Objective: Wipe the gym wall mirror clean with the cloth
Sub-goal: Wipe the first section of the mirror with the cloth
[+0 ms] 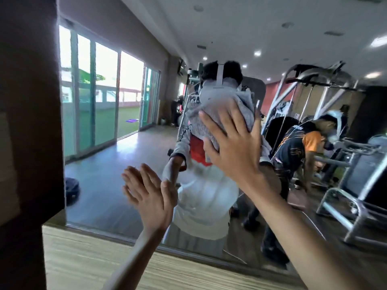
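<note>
While the right hand [231, 147] presses flat with fingers spread, it pins a crumpled grey knitted cloth [222, 116] against the large frameless wall mirror [117, 164], palm on the fabric rather than gripping it. That cloth is bunched into soft folds, its ribbed weave visible at the upper edge, and it sits at about the middle of the glass, above and to the right of the left hand [149, 195]. That hand is opened flat too, fingers together and pointing up, fingertips meeting their own reflection on the mirror, holding nothing.

The mirror's surface looks glossy and slightly hazy, with motion blur softening the reflections. Its left edge meets a dark brown wall panel [29, 122], and its lower edge runs just above a pale wood-grain ledge [94, 260]. Reflected in the left part of the mirror are tall sliding glass doors [96, 97] with green lawn beyond; in the right part, a silver steel-framed weight machine [326, 97] and a bending person in a black and orange shirt [301, 143]. Behind the cloth, the reflection of the wearer shows a grey head-strap, a grey jacket with red beneath it and a white garment lower down.

Pale markings on the black and orange shirt are too blurred to read, and no other writing can be made out.
</note>
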Available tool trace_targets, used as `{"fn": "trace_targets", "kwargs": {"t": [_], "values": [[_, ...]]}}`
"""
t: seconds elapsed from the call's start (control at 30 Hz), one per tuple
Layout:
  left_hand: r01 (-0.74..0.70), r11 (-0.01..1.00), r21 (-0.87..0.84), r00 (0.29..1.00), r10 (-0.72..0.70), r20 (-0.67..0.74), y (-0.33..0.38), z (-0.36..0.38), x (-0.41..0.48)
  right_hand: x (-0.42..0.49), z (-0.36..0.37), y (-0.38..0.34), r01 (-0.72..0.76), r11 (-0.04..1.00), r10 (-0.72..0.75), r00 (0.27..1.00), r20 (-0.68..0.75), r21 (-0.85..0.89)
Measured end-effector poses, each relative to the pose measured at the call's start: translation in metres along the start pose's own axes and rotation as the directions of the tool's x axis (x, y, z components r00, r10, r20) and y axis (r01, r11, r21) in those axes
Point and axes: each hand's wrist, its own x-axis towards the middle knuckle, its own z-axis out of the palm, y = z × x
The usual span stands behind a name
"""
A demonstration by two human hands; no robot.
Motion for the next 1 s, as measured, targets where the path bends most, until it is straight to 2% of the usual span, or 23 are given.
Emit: {"fn": "trace_targets", "kwargs": {"t": [0.1, 0.23, 0.3, 0.33, 0.4, 0.5, 0.6, 0.67, 0.77, 0.87, 0.93, 1.0], "values": [[-0.013, 1.0, -0.029, 0.998, 0.015, 0.055, 0.018, 0.008, -0.017, 0.0, 0.011, -0.028, 0.001, 1.0, -0.001, 1.0, 0.01, 0.011], [-0.014, 0.999, -0.038, 0.999, 0.016, 0.041, 0.021, 0.013, -0.023, -0.062, 0.011, -0.042, 0.242, 0.969, -0.245, 0.963, 0.115, 0.039], [-0.007, 1.0, -0.024, 1.0, 0.008, 0.025, 0.021, 0.013, -0.023, -0.099, 0.003, -0.021, 0.354, 0.935, -0.354, 0.922, 0.159, 0.028], [-0.011, 1.0, -0.02, 0.999, 0.012, 0.03, 0.023, 0.013, -0.023, -0.114, -0.001, -0.003, 0.362, 0.932, -0.36, 0.918, 0.167, 0.015], [-0.076, 0.997, 0.005, 0.996, 0.075, 0.057, 0.031, 0.014, -0.025, -0.132, -0.011, 0.042, 0.3, 0.953, -0.291, 0.943, 0.164, -0.038], [-0.234, 0.97, 0.059, 0.968, 0.227, 0.109, 0.054, 0.022, -0.035, -0.112, -0.026, 0.098, 0.031, 0.994, -0.023, 0.997, 0.079, -0.101], [-0.271, 0.959, 0.083, 0.958, 0.261, 0.121, 0.087, 0.037, -0.052, -0.071, -0.028, 0.097, -0.213, 0.971, 0.207, 0.976, -0.065, -0.104], [-0.267, 0.961, 0.07, 0.957, 0.256, 0.135, 0.105, 0.046, -0.065, -0.063, -0.023, 0.076, -0.203, 0.975, 0.198, 0.978, -0.069, -0.085], [-0.27, 0.962, 0.051, 0.955, 0.261, 0.142, 0.121, 0.055, -0.082, -0.095, -0.021, 0.059, -0.005, 0.999, 0.006, 0.999, 0.044, -0.034], [-0.249, 0.966, 0.067, 0.963, 0.24, 0.121, 0.127, 0.057, -0.085, -0.154, -0.029, 0.081, 0.153, 0.987, -0.148, 0.984, 0.098, -0.046], [-0.238, 0.968, 0.085, 0.968, 0.228, 0.108, 0.131, 0.059, -0.085, -0.195, -0.039, 0.114, 0.128, 0.988, -0.12, 0.989, 0.087, -0.09], [-0.296, 0.949, 0.106, 0.952, 0.284, 0.115, 0.135, 0.062, -0.086, -0.222, -0.051, 0.154, 0.019, 0.992, -0.01, 0.997, 0.073, -0.123]]}}
